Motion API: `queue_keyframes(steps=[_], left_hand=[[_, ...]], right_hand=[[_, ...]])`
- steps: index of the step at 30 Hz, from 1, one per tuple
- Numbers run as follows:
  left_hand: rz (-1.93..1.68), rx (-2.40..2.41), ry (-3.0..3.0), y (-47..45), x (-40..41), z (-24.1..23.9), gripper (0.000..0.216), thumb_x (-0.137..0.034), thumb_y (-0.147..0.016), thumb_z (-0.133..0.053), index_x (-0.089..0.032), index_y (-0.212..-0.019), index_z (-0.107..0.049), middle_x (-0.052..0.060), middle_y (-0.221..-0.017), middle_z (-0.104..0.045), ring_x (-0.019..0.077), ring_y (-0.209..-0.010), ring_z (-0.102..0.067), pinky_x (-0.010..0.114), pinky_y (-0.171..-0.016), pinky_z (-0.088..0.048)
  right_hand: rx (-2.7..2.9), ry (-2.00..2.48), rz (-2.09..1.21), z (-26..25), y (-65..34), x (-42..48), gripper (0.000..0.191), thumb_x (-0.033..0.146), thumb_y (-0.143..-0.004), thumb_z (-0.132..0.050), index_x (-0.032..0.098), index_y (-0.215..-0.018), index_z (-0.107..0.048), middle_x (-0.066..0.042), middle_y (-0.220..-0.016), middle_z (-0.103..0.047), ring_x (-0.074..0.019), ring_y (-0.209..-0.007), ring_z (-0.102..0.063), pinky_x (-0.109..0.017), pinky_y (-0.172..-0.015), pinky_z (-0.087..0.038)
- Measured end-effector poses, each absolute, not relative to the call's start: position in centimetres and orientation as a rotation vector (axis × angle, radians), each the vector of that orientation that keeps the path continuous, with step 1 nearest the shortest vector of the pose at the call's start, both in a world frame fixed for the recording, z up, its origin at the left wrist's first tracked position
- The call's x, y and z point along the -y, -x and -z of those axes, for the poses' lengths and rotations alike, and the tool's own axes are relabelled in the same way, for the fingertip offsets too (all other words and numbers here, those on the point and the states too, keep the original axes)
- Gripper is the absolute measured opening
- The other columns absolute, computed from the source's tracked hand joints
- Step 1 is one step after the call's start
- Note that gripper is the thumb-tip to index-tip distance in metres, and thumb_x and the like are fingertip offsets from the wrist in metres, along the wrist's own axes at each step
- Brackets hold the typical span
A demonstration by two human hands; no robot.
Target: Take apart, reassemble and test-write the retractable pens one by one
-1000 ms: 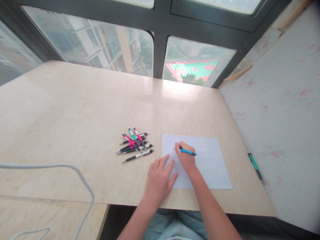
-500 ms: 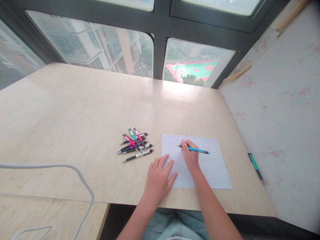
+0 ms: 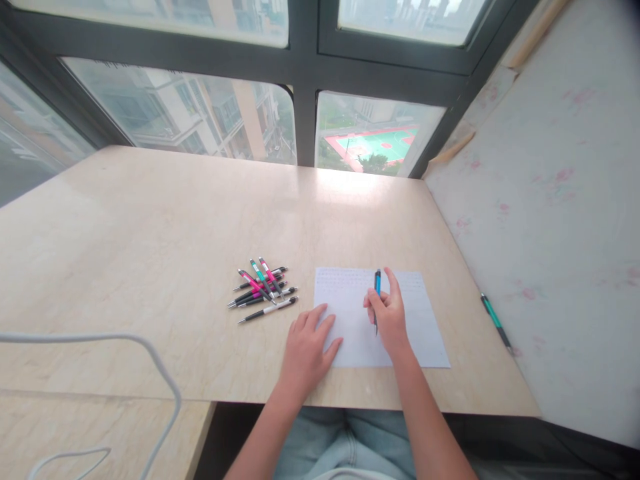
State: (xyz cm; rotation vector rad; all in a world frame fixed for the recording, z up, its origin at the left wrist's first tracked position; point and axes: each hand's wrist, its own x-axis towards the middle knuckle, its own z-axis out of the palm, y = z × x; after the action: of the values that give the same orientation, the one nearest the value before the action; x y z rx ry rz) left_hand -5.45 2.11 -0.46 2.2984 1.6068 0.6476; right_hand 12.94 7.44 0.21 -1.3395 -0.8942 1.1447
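A blue pen [image 3: 377,283] is gripped in my right hand [image 3: 391,317], over the sheet of paper [image 3: 350,340]. The pen stands nearly upright in view, its dark tip pointing toward me, and my index finger is raised off it. Rows of small handwriting run along the paper's top. My left hand [image 3: 307,347] lies flat with fingers spread, across the paper's left edge and the tabletop. Left of the paper is a pile of pens [image 3: 263,283] with pink, green, white and black barrels. One white-and-black pen [image 3: 268,311] lies at the near side of that pile.
A green pen [image 3: 496,321] rests along the papered wall [image 3: 560,267] at the right. A white cable [image 3: 155,353] loops over the left side of the beige tabletop [image 3: 150,227]. Dark-framed windows [image 3: 306,93] border the far edge.
My right hand has turned the pen from lying sideways, tip left, to nearly upright with its tip toward me. My index finger has lifted. The camera view has shifted slightly.
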Motion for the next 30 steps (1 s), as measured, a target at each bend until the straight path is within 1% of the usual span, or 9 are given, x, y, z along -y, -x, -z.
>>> queue_keyframes(steps=[5, 10, 14, 18, 20, 22, 24, 26, 30], left_hand=[[-0.673, -1.604, -2.330, 5.5, -2.3, 0.5, 0.032, -0.030, -0.087, -0.059, -0.023, -0.118, -0.060, 0.012, -0.131, -0.056, 0.0295, -0.113, -0.052, 0.049, -0.094, -0.045], [-0.688, -1.608, -2.357, 5.5, -2.3, 0.5, 0.031, -0.030, -0.086, -0.060, -0.022, -0.117, -0.060, 0.012, -0.130, -0.057, 0.0289, -0.113, -0.053, 0.049, -0.095, -0.045], [-0.692, -1.610, -2.357, 5.5, -2.4, 0.4, 0.030, -0.031, -0.086, -0.061, -0.022, -0.115, -0.061, 0.012, -0.130, -0.058, 0.0292, -0.114, -0.053, 0.049, -0.096, -0.045], [-0.838, -1.607, -2.304, 5.8, -2.5, 0.9, 0.029, -0.030, -0.087, -0.059, -0.022, -0.115, -0.061, 0.012, -0.129, -0.058, 0.0262, -0.106, -0.059, 0.047, -0.094, -0.049], [-0.942, -1.603, -2.256, 6.0, -2.5, 1.1, 0.028, -0.027, -0.088, -0.056, -0.021, -0.115, -0.060, 0.012, -0.127, -0.058, 0.0259, -0.110, -0.058, 0.046, -0.095, -0.049], [-1.009, -1.592, -2.221, 6.0, -2.4, 1.1, 0.026, -0.025, -0.090, -0.054, -0.022, -0.115, -0.060, 0.011, -0.126, -0.060, 0.0258, -0.114, -0.057, 0.046, -0.098, -0.048], [-1.034, -1.567, -2.208, 5.7, -2.3, 0.8, 0.025, -0.023, -0.090, -0.053, -0.022, -0.115, -0.059, 0.010, -0.124, -0.061, 0.0253, -0.114, -0.057, 0.046, -0.099, -0.047], [-1.025, -1.522, -2.221, 4.9, -2.0, 0.6, 0.025, -0.022, -0.091, -0.052, -0.023, -0.114, -0.060, 0.010, -0.121, -0.062, 0.0247, -0.112, -0.059, 0.045, -0.098, -0.048], [-0.945, -1.409, -2.286, 2.7, -1.4, 0.3, 0.024, -0.020, -0.090, -0.051, -0.022, -0.112, -0.061, 0.010, -0.117, -0.064, 0.0241, -0.107, -0.061, 0.044, -0.093, -0.050]], right_hand=[[0.784, 1.322, -1.187, -0.1, -14.5, -5.2, 0.062, 0.034, -0.082, -0.059, 0.023, -0.139, -0.038, 0.009, -0.056, -0.054, -0.0060, -0.035, -0.036, -0.016, -0.034, -0.027], [0.728, 1.303, -1.186, -0.4, -15.5, -4.0, 0.060, 0.034, -0.079, -0.060, 0.021, -0.135, -0.039, 0.010, -0.053, -0.052, -0.0057, -0.034, -0.033, -0.016, -0.032, -0.025], [0.726, 1.269, -1.181, -0.7, -16.0, -3.3, 0.063, 0.033, -0.081, -0.060, 0.022, -0.138, -0.037, 0.010, -0.054, -0.052, -0.0058, -0.035, -0.034, -0.015, -0.033, -0.026], [0.722, 1.223, -1.193, -0.8, -16.4, -3.0, 0.061, 0.037, -0.083, -0.059, 0.022, -0.138, -0.038, 0.009, -0.055, -0.053, -0.0065, -0.036, -0.036, -0.017, -0.035, -0.028], [0.708, 1.223, -1.185, -0.9, -16.5, -2.9, 0.052, 0.040, -0.084, -0.059, 0.020, -0.130, -0.046, 0.008, -0.056, -0.053, -0.0065, -0.036, -0.036, -0.018, -0.035, -0.027], [0.690, 1.246, -1.156, -1.0, -16.6, -2.8, 0.040, 0.043, -0.083, -0.059, 0.018, -0.114, -0.056, 0.007, -0.056, -0.052, -0.0060, -0.037, -0.035, -0.018, -0.035, -0.025], [0.681, 1.286, -1.113, -1.2, -16.7, -2.7, 0.033, 0.045, -0.083, -0.059, 0.017, -0.100, -0.060, 0.007, -0.055, -0.049, -0.0058, -0.038, -0.035, -0.018, -0.036, -0.025], [0.697, 1.332, -1.083, -1.2, -16.9, -2.6, 0.034, 0.047, -0.084, -0.058, 0.017, -0.098, -0.061, 0.008, -0.054, -0.047, -0.0063, -0.039, -0.035, -0.019, -0.037, -0.026], [0.783, 1.422, -1.067, -0.1, -17.7, -2.5, 0.042, 0.051, -0.089, -0.048, 0.015, -0.104, -0.063, 0.007, -0.054, -0.045, -0.0085, -0.041, -0.035, -0.020, -0.039, -0.027]])
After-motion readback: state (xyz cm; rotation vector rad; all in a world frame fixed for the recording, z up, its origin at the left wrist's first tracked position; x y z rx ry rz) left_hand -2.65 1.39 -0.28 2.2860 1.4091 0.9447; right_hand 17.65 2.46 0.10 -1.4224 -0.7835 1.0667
